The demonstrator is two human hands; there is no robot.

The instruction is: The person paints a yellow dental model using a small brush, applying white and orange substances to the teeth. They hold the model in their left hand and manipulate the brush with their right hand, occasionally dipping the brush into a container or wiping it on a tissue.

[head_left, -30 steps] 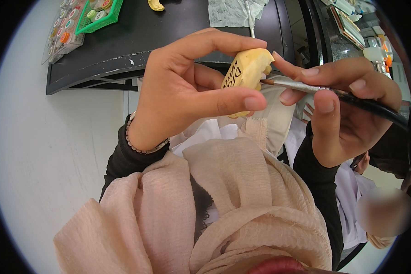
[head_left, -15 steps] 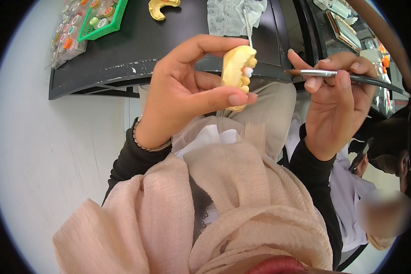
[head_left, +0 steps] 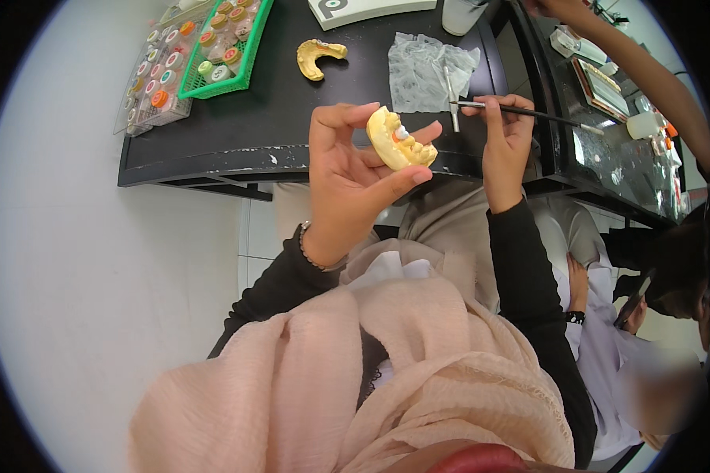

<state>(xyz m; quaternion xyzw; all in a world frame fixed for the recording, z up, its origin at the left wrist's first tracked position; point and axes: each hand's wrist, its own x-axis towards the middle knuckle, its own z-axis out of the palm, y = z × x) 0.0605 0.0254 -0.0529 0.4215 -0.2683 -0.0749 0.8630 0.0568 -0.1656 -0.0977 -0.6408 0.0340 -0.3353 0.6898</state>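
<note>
Clock centred on dental model (head_left: 388, 146) in left hand (head_left: 343, 181). Right hand (head_left: 503, 150) at 3, holding brush (head_left: 548, 117), its tip by instrument (head_left: 454, 120), contact unclear. On table (head_left: 292, 122): cloth (head_left: 416, 79) at 1, instrument across its near edge; cup (head_left: 461, 16) beyond cloth; slab (head_left: 371, 12) near 12; second model (head_left: 311, 57) between 10 and 11; basket (head_left: 258, 43) at 10, jars (head_left: 207, 39) inside; bottle box (head_left: 175, 114) beside basket toward 9. Second table (head_left: 599, 162) at 3.

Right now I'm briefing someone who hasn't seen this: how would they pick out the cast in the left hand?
Find the black table; in the view, the left hand overlaps its near edge. That hand holds a yellow, curved cast. Unlike the similar cast lying on the table, this one is off the surface and shows a bright white tooth.
</note>
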